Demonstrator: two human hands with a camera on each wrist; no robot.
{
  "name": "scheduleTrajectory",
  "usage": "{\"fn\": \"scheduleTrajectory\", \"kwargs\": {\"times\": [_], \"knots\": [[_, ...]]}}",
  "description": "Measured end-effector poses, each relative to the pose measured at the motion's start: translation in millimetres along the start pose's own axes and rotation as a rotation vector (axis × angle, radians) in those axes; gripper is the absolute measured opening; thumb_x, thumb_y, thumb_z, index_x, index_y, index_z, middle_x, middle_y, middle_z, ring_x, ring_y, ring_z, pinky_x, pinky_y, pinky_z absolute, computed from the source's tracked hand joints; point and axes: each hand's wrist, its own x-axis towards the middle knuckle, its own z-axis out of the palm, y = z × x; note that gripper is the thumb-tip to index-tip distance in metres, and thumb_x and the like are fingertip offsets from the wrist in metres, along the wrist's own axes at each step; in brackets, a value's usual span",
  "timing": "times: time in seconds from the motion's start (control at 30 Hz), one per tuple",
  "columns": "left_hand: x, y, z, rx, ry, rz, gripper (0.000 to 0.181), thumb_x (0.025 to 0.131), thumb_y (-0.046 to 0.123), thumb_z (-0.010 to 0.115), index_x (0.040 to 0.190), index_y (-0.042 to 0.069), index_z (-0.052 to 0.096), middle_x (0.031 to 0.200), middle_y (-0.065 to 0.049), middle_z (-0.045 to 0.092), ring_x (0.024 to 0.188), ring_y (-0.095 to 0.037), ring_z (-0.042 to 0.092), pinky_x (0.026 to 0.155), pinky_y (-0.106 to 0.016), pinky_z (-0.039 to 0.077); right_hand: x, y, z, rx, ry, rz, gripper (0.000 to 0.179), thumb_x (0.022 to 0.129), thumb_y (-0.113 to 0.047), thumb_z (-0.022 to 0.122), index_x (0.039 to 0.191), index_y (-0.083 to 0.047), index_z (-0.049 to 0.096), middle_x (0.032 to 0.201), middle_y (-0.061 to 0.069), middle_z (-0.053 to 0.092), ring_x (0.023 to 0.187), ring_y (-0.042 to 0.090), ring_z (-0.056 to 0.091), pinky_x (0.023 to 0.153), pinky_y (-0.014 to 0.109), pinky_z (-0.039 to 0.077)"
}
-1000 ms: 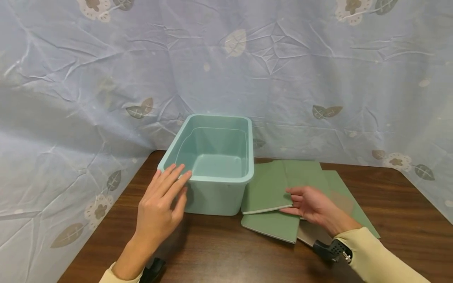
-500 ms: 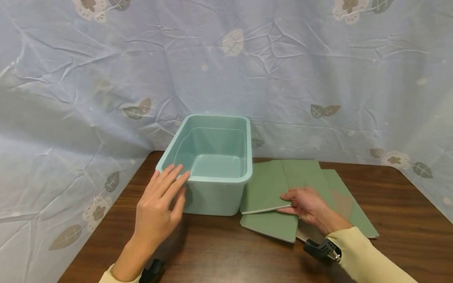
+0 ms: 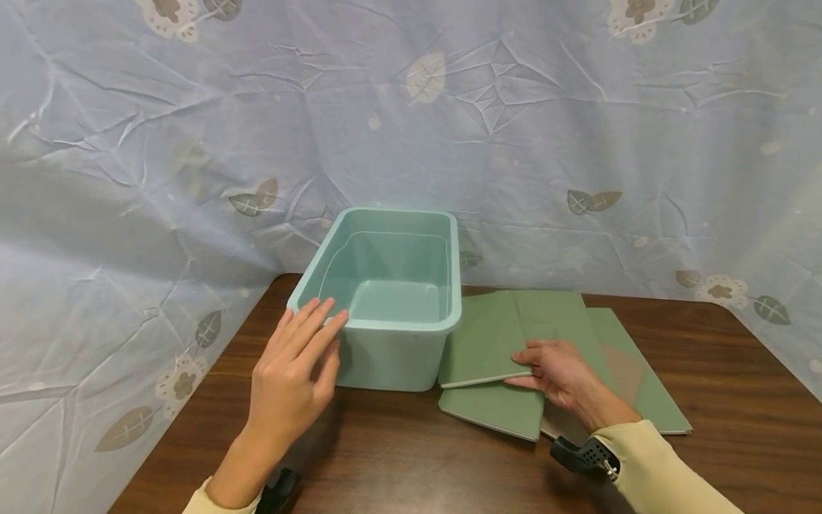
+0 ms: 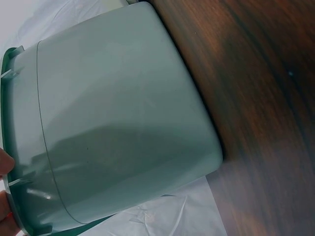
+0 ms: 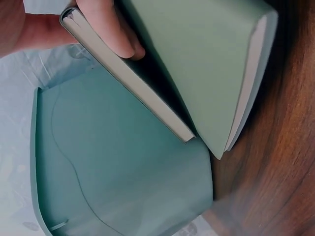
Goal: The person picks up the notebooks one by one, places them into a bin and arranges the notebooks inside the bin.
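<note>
The right hand's (image 3: 565, 375) grip pinches the near right corner of a green notebook (image 3: 481, 343), thumb above, fingers beneath, a gap separating it from the lower notebook (image 3: 494, 410). The left hand (image 3: 289, 378), fingers extended, is at the near rim of the pale teal bin (image 3: 392, 360), just left of the notebooks. Rightward on the wooden table (image 3: 398, 464) lies a beige-patched green notebook (image 3: 655, 407); floral cloth (image 3: 411, 150) hangs behind.

before me a creased, pale blue-grey cloth (image 3: 526, 157) printed with leaves and flowers hangs from nine through twelve to three o'clock, around a dark brown wood-grain table (image 3: 398, 457) shining softly at six.
</note>
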Motion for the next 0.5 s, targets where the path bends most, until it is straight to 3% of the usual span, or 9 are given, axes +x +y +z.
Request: {"fn": "scheduleTrajectory", "kwargs": {"times": [0.1,0.13,0.2,0.23,0.43,0.5], "knots": [[0.1,0.1,-0.5,0.001,0.0,-0.001,0.038,0.086,0.008,0.061,0.123,0.01,0.071,0.129,-0.012,0.067,0.12,-0.035,0.063,0.109,-0.056,0.044,-1.1,0,0,-0.003,0.004,-0.01,0.076,0.093,0.005,0.052,0.154,0.009,0.006,0.115,0.027,0.051,0.046,0.0,0.028,0.091,0.044,0.059],[0.1,0.1,-0.7,0.001,-0.001,-0.001,0.038,0.086,0.008,0.061,0.123,0.01,0.071,0.129,-0.012,0.067,0.12,-0.035,0.063,0.108,-0.057,0.045,-2.0,0,0,-0.002,0.0,-0.016,0.076,0.093,0.006,0.051,0.154,0.009,0.005,0.13,0.034,0.045,0.046,0.0,0.029,0.091,0.044,0.059],[0.3,0.1,-1.0,0.003,-0.003,0.001,0.038,0.086,0.008,0.061,0.123,0.009,0.071,0.129,-0.012,0.067,0.12,-0.036,0.063,0.108,-0.057,0.045,-4.3,-1,0,-0.001,-0.014,-0.027,0.075,0.094,0.006,0.05,0.153,0.01,0.004,0.158,0.036,0.006,0.047,0.0,0.029,0.091,0.043,0.059],[0.4,0.1,-1.2,0.003,-0.004,0.002,0.038,0.086,0.008,0.061,0.123,0.009,0.071,0.129,-0.012,0.067,0.12,-0.036,0.063,0.108,-0.057,0.045,-5.7,-1,-1,0.0,-0.019,-0.031,0.075,0.094,0.006,0.049,0.153,0.01,0.004,0.161,0.031,-0.004,0.046,0.0,0.028,0.091,0.042,0.059],[1.8,-0.4,-1.7,0.003,-0.003,0.006,0.037,0.087,0.008,0.06,0.123,0.01,0.071,0.129,-0.012,0.067,0.12,-0.036,0.063,0.108,-0.056,0.045,-14.3,-8,-3,0.004,-0.014,-0.033,0.075,0.094,0.006,0.049,0.154,0.008,0.005,0.162,0.029,-0.003,0.045,0.0,0.027,0.09,0.04,0.06],[2.0,-0.5,-1.8,0.006,-0.002,0.005,0.037,0.087,0.009,0.06,0.123,0.01,0.071,0.129,-0.012,0.067,0.12,-0.035,0.063,0.109,-0.056,0.045,-17.3,-11,-4,-0.007,-0.005,-0.029,0.075,0.094,0.005,0.049,0.154,0.008,0.005,0.162,0.03,-0.002,0.047,-0.001,0.034,0.09,0.04,0.06]]}}
